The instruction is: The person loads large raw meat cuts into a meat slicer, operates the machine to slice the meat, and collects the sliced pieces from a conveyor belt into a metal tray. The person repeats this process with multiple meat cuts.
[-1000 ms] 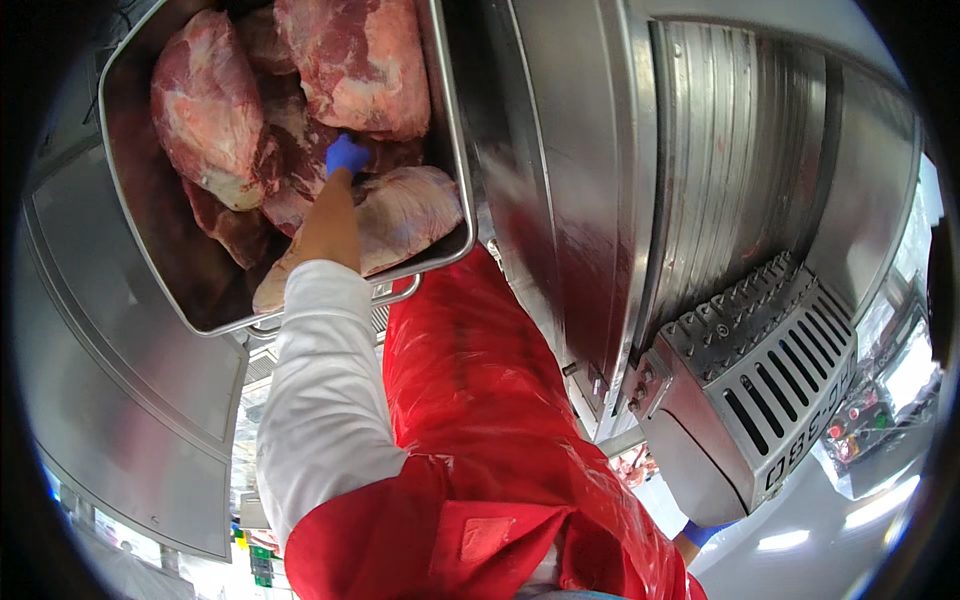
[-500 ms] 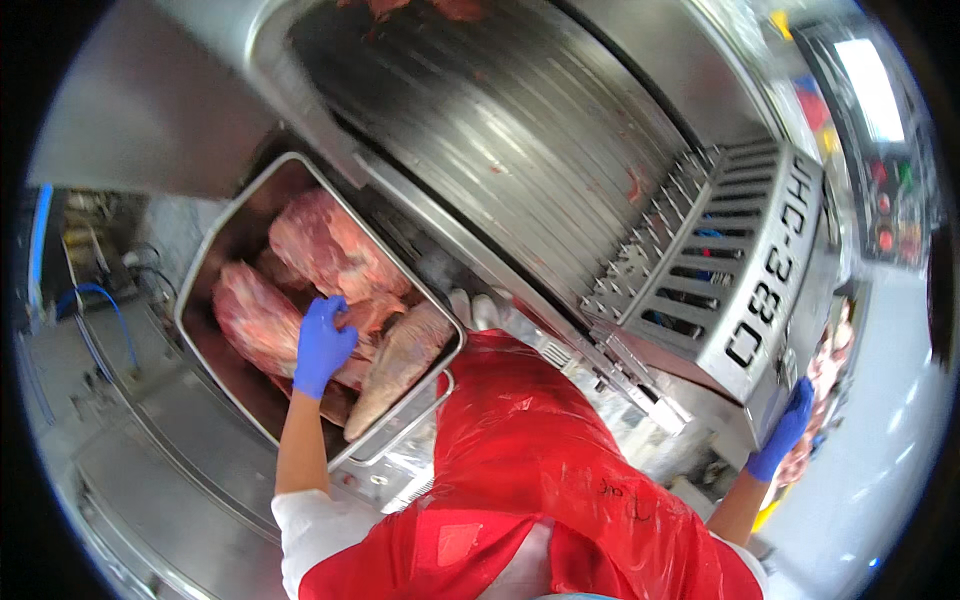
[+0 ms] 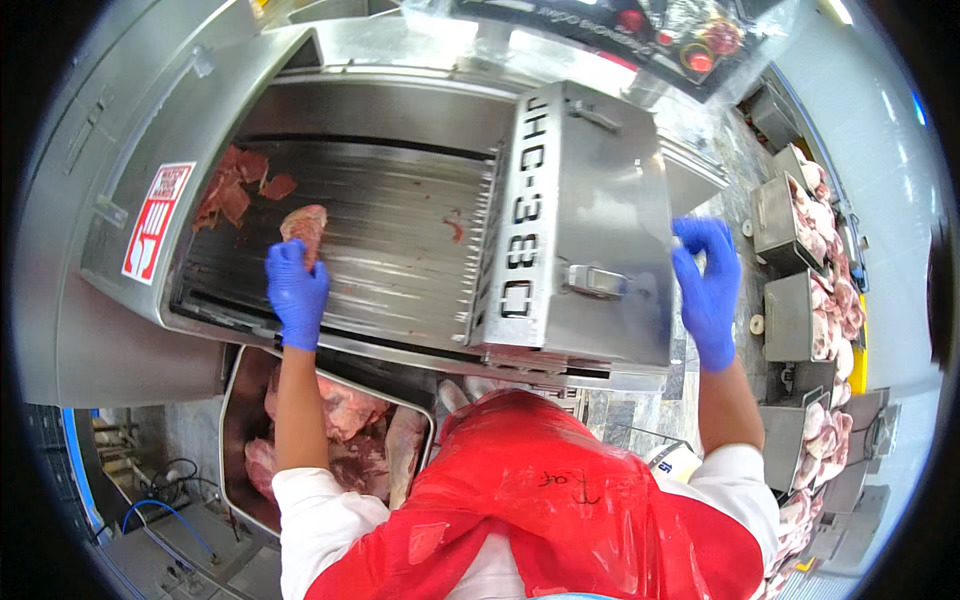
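My left hand (image 3: pixel 298 292), in a blue glove, grips a piece of raw meat (image 3: pixel 305 226) over the ridged metal bed (image 3: pixel 385 240) of a steel machine. The fingers cover the meat's near end; its far end sticks out beyond them. Thin reddish meat slices (image 3: pixel 232 188) lie at the bed's left end. At the other side, my right hand (image 3: pixel 712 295), also blue-gloved, is raised beside the right face of the machine's steel housing (image 3: pixel 610 230). Its thumb and fingers are apart, with nothing visible between them.
Below the machine's left part stands a steel tub (image 3: pixel 232 455) holding large raw meat pieces (image 3: pixel 350 408). A row of pointed metal teeth (image 3: pixel 478 240) borders the housing. Further right are several steel bins (image 3: pixel 785 318) heaped with meat. A control panel (image 3: pixel 665 35) under clear plastic is at the far side.
My left hand has moved from the tub up over the machine bed, now with a piece of meat in it. My right hand has come up beside the housing, and the view has turned.
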A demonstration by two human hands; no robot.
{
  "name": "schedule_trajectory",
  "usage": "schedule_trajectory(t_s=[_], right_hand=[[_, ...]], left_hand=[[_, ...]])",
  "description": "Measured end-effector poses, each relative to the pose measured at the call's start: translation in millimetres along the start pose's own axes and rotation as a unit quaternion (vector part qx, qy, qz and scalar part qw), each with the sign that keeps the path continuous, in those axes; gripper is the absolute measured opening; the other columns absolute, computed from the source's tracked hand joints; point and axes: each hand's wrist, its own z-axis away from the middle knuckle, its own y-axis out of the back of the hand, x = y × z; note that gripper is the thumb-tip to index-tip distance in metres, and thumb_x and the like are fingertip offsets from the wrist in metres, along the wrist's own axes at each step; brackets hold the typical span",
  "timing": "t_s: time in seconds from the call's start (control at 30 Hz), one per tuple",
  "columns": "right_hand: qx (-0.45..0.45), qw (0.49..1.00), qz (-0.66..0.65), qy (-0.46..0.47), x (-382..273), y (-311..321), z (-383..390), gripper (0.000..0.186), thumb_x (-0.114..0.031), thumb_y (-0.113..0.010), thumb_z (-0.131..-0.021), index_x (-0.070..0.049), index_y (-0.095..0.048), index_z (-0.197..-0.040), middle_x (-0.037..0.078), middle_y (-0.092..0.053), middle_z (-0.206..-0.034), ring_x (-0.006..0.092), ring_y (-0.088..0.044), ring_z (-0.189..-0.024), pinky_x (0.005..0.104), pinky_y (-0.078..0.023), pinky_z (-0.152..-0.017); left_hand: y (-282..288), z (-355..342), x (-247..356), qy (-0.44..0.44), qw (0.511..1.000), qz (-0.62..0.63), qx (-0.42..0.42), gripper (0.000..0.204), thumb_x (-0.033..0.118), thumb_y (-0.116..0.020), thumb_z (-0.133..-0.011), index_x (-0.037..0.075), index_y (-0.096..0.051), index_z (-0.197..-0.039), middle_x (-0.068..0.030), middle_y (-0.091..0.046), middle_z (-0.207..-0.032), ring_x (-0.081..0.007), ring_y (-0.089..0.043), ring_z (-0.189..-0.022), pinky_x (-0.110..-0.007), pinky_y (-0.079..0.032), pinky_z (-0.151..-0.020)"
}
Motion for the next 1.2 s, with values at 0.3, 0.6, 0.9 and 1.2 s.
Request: schedule_trajectory(t_s=[0.3, 0.6, 0.9, 1.2], right_hand=[[-0.094, 0.940, 0.303, 0.127, 25.6, -83.9, -237.8, 0.067, -0.037, -0.049, -0.084, -0.006, -0.035, -0.142, 0.019, -0.061, -0.116, 0.0336, -0.060, -0.107, 0.0453, -0.048, -0.090], [-0.092, 0.923, 0.367, 0.063, 43.6, -133.5, -298.1, 0.074, -0.034, -0.049, -0.080, -0.001, -0.030, -0.143, 0.020, -0.067, -0.098, 0.0327, -0.067, -0.088, 0.0450, -0.053, -0.077], [-0.062, 0.923, 0.369, 0.093, 40.7, -121.5, -299.6, 0.076, -0.043, -0.049, -0.084, 0.008, -0.032, -0.139, 0.021, -0.067, -0.096, 0.0321, -0.068, -0.085, 0.0438, -0.054, -0.073], [-0.094, 0.928, 0.350, 0.084, 52.2, -120.0, -299.3, 0.074, -0.045, -0.054, -0.084, 0.006, -0.038, -0.136, 0.023, -0.065, -0.104, 0.0343, -0.065, -0.097, 0.0455, -0.052, -0.083]], left_hand=[[-28.6, 46.5, -32.8, -0.017, 0.989, 0.139, -0.053, 0.029, 0.013, -0.063, -0.080, 0.002, -0.058, -0.107, -0.0193, -0.058, -0.108, -0.0373, -0.053, -0.104, -0.044, -0.042, -0.094], [24.5, 203.5, -55.7, 0.146, 0.963, 0.223, -0.045, 0.021, 0.006, -0.062, -0.082, 0.002, -0.061, -0.103, -0.0125, -0.061, -0.096, -0.0263, -0.059, -0.089, -0.035, -0.048, -0.079], [14.9, 250.9, -63.6, 0.229, 0.941, 0.247, 0.028, 0.019, 0.005, -0.061, -0.083, 0.001, -0.063, -0.102, -0.0098, -0.062, -0.092, -0.0187, -0.059, -0.076, -0.031, -0.049, -0.069], [15.5, 208.8, -54.0, 0.177, 0.960, 0.215, 0.009, 0.019, 0.005, -0.061, -0.084, 0.001, -0.064, -0.103, -0.0108, -0.063, -0.092, -0.0198, -0.059, -0.078, -0.031, -0.049, -0.071]])
